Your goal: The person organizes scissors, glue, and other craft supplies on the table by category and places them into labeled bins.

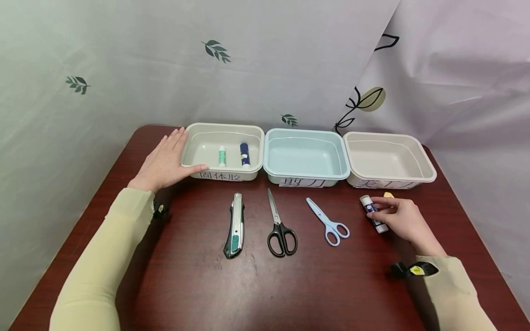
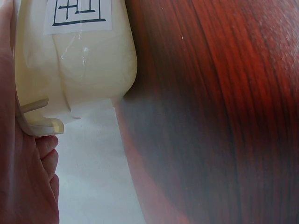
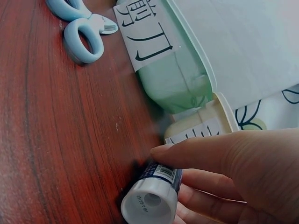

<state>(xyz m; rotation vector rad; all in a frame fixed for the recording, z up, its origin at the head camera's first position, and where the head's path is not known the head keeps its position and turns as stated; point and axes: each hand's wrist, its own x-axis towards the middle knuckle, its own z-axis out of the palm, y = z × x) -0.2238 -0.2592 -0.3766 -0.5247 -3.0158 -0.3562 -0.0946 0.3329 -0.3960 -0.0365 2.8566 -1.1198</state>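
My left hand (image 1: pixel 165 161) rests on the left end of a cream bin (image 1: pixel 250 174), its fingers straight along the rim and the thumb over the front edge. A green-and-white glue stick (image 1: pixel 222 157) and a dark blue glue stick (image 1: pixel 244 155) are inside that bin. At the right, my right hand (image 1: pixel 403 223) pinches a blue-and-white glue stick (image 1: pixel 366 202) between thumb and fingers, low over the table. In the right wrist view the white end of this glue stick (image 3: pixel 149 203) faces the camera. Behind the right fingers, a small yellow object (image 1: pixel 388 195) is mostly hidden.
A light blue bin (image 1: pixel 306 172) and a second cream bin (image 1: pixel 428 174) complete the labelled row. In front lie a utility knife (image 1: pixel 236 225), black-handled scissors (image 1: pixel 277 225) and light blue scissors (image 1: pixel 329 223) on the dark red table (image 1: pixel 256 294). A patterned curtain (image 1: pixel 157 69) hangs behind.
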